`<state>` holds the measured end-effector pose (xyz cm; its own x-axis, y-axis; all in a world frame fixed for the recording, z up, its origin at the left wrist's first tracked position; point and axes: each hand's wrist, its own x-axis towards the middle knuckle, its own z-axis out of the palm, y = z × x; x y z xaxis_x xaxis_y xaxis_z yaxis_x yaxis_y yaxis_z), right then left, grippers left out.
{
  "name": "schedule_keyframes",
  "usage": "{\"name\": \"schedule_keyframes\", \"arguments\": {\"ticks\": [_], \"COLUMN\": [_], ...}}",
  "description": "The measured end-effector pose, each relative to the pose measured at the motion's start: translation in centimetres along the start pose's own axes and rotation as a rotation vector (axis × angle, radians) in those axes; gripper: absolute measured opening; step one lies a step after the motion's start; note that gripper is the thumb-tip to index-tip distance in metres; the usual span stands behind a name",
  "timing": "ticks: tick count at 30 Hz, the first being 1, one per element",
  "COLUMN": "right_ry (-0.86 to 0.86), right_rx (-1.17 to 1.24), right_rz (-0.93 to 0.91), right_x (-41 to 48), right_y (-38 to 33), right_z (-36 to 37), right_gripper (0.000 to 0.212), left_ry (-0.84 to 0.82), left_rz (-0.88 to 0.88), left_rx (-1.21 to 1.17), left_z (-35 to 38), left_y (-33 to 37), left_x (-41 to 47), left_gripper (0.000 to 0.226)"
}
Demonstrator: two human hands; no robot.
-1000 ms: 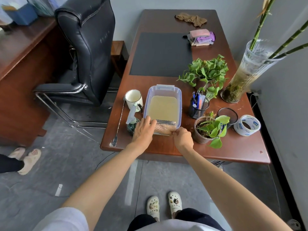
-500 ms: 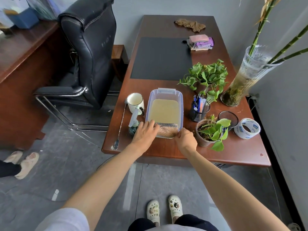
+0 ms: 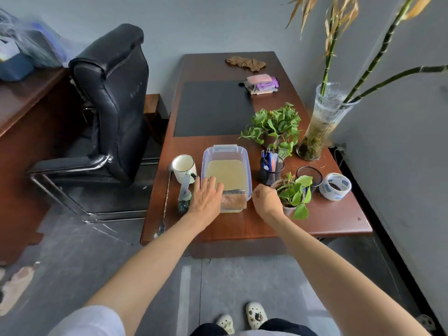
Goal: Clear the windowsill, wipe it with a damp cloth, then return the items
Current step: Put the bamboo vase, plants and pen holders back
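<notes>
A clear plastic tub (image 3: 225, 147) of murky yellowish water stands near the front of the brown table (image 3: 242, 229). A brown cloth (image 3: 234, 201) with a mesh strip lies over the tub's near rim. My left hand (image 3: 206, 197) rests with straight fingers on the tub's near left corner, touching the cloth's left end. Beside the tub's near right corner is my right hand (image 3: 266, 201), fingers curled, just off the cloth's right end. Nothing shows in its grip.
Left of the tub are a white mug (image 3: 184, 166), a spray bottle (image 3: 184, 197) and a long spoon (image 3: 166, 202). To the right stand a pen holder (image 3: 270, 170), small potted plant (image 3: 294, 192), tape roll (image 3: 335, 186), leafy plant (image 3: 274, 124) and bamboo vase (image 3: 320, 127). Black chair (image 3: 114, 105) stands left.
My right hand has let go of the cloth's right end and drawn slightly right. My left hand has slid forward over the tub's corner. The cloth now lies on the rim.
</notes>
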<state>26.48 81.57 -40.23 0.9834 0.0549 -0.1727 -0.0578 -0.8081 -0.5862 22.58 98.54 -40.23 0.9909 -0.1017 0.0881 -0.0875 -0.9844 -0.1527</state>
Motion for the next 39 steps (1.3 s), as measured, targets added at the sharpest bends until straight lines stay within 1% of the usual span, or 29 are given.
{"name": "schedule_keyframes", "arguments": {"ticks": [5, 8, 12, 14, 16, 20, 24, 27, 30, 32, 33, 35, 37, 39], "right_ry": [0.109, 0.159, 0.215, 0.247, 0.264, 0.255, 0.236, 0.208, 0.2, 0.19, 0.182, 0.129, 0.062, 0.03], "right_rx": [0.064, 0.05, 0.038, 0.035, 0.041, 0.003, 0.021, 0.051, 0.086, 0.13, 0.159, 0.189, 0.202, 0.231], "right_rz": [-0.017, -0.007, 0.014, 0.026, 0.05, 0.068, 0.075, 0.134, 0.148, 0.164, 0.163, 0.144, 0.098, 0.062], "right_x": [-0.5, -0.7, -0.3, 0.0, 0.4, 1.1, 3.3, 5.2, 7.4, 8.6, 9.2, 10.5, 12.1, 13.8], "right_y": [0.1, 1.1, 3.3, 5.0, 6.7, 10.4, 15.5, 18.8, 21.4, 21.9, 21.9, 21.3, 20.3, 19.2], "right_z": [-3.1, -5.0, -8.3, -10.1, -11.8, -15.0, -18.9, -21.9, -24.2, -25.4, -25.8, -26.5, -26.9, -27.2], "right_gripper": [0.027, 0.029, 0.027, 0.023, 0.024, 0.026, 0.027, 0.023, 0.018, 0.017, 0.019, 0.03, 0.041, 0.049], "left_ry": [0.026, 0.03, 0.063, 0.08, 0.088, 0.088, 0.052, 0.009, -0.035, -0.101, -0.136, -0.186, -0.209, -0.215], "left_rz": [0.089, 0.148, 0.249, 0.255, 0.261, 0.275, 0.224, 0.176, 0.073, -0.004, -0.037, -0.088, -0.133, -0.16], "left_rx": [0.015, 0.041, 0.035, 0.021, 0.014, 0.004, -0.006, -0.036, -0.1, -0.153, -0.176, -0.217, -0.258, -0.303], "left_z": [-1.9, -3.1, -4.4, -5.2, -6.0, -6.5, -7.2, -8.0, -9.1, -9.6, -9.8, -10.1, -10.4, -10.5], "left_y": [2.1, 4.2, 7.3, 9.0, 11.1, 15.3, 20.4, 23.5, 25.2, 25.4, 25.2, 24.5, 23.7, 23.2], "left_x": [1.9, 2.8, 4.4, 5.6, 6.9, 9.6, 12.9, 15.1, 16.9, 17.6, 18.0, 18.9, 20.4, 22.3], "left_gripper": [0.03, 0.026, 0.03, 0.03, 0.033, 0.032, 0.027, 0.032, 0.036, 0.039, 0.04, 0.045, 0.053, 0.058]}}
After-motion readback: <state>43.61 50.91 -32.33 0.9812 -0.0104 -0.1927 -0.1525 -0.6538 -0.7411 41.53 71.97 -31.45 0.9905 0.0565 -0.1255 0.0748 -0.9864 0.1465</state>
